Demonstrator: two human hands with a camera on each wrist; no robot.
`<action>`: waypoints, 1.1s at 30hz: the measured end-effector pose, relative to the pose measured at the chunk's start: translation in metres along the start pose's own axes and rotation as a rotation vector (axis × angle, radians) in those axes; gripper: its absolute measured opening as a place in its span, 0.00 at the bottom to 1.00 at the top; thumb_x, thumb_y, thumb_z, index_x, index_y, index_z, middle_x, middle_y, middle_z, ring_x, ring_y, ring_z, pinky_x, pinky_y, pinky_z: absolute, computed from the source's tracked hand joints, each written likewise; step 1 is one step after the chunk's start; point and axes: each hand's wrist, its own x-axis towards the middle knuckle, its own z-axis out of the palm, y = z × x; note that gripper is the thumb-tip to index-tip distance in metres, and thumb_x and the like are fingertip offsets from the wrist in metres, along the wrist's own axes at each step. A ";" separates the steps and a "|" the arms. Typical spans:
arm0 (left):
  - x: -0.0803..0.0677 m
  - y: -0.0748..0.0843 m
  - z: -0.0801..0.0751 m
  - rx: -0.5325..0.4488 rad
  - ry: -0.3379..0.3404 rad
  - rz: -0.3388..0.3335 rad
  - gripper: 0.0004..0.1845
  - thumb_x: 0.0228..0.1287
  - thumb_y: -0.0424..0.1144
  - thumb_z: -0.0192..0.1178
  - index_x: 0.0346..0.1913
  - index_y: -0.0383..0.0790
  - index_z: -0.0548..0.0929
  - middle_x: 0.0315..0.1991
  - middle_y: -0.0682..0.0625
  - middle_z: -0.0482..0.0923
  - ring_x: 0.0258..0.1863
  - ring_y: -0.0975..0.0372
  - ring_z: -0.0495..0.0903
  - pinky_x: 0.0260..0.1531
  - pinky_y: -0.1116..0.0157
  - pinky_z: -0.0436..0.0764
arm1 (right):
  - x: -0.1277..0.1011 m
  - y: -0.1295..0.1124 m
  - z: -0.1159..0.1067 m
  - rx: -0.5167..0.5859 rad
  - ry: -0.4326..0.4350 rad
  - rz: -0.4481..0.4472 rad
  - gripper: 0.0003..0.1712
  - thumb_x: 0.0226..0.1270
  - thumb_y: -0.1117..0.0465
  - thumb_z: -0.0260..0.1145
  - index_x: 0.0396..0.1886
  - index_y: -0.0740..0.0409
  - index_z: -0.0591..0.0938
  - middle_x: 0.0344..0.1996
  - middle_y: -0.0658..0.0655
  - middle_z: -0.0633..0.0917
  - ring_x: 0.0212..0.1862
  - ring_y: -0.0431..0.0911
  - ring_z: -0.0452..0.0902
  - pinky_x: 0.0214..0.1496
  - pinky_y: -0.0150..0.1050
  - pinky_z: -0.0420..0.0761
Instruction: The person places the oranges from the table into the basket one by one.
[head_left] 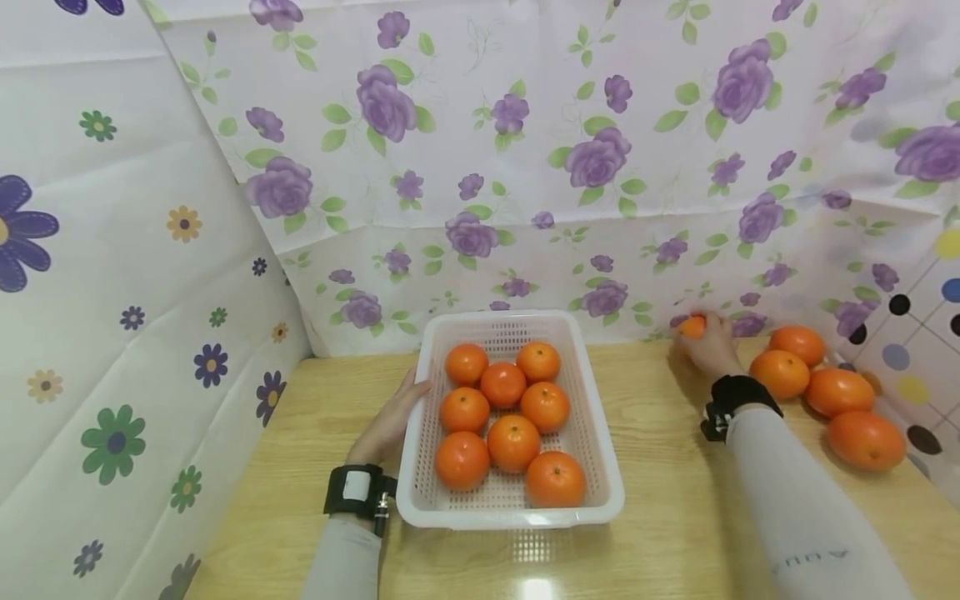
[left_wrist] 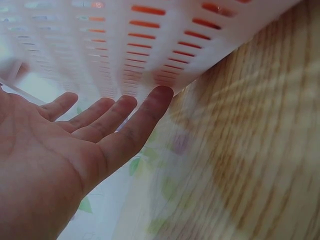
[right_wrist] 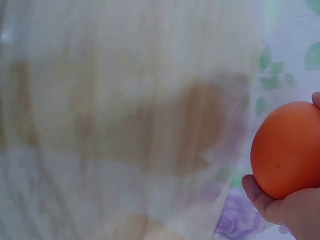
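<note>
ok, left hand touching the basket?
Touching. Left wrist view shows the left hand with straight fingertips against the white basket wall.

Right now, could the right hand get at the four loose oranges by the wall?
Probably yes. The four loose oranges lie in the open on the table, just beside the right hand. But it already holds an orange, so it isn't free.

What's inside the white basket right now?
The white basket holds eight oranges in a single layer. The perforated floor shows between them; whatever lies directly beneath each fruit is covered.
</note>
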 end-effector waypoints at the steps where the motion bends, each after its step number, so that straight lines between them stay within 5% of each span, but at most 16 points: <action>1: 0.000 0.000 0.000 -0.004 0.001 -0.003 0.34 0.84 0.52 0.40 0.85 0.60 0.41 0.80 0.35 0.55 0.70 0.38 0.70 0.58 0.43 0.82 | 0.000 -0.003 0.000 0.018 0.008 -0.003 0.41 0.74 0.55 0.64 0.75 0.70 0.59 0.70 0.82 0.52 0.66 0.75 0.57 0.64 0.66 0.66; 8: 0.000 0.001 -0.001 0.003 0.001 -0.013 0.33 0.85 0.52 0.39 0.85 0.60 0.41 0.80 0.35 0.56 0.69 0.39 0.71 0.58 0.44 0.82 | -0.004 -0.033 -0.001 0.079 0.035 -0.082 0.37 0.73 0.62 0.64 0.76 0.70 0.62 0.69 0.82 0.59 0.67 0.72 0.59 0.64 0.65 0.70; 20: 0.001 -0.001 -0.001 0.016 0.008 -0.006 0.34 0.85 0.51 0.40 0.85 0.58 0.41 0.81 0.37 0.53 0.72 0.40 0.67 0.63 0.44 0.78 | -0.013 -0.070 -0.003 0.200 -0.022 -0.119 0.42 0.77 0.55 0.62 0.81 0.66 0.56 0.73 0.77 0.54 0.69 0.69 0.60 0.63 0.62 0.72; 33: 0.001 0.000 0.000 0.005 -0.007 0.004 0.34 0.85 0.53 0.39 0.85 0.61 0.40 0.81 0.36 0.52 0.71 0.37 0.67 0.59 0.43 0.81 | -0.021 -0.115 0.006 0.161 -0.031 -0.192 0.38 0.73 0.60 0.65 0.77 0.63 0.62 0.72 0.75 0.57 0.66 0.66 0.63 0.66 0.61 0.73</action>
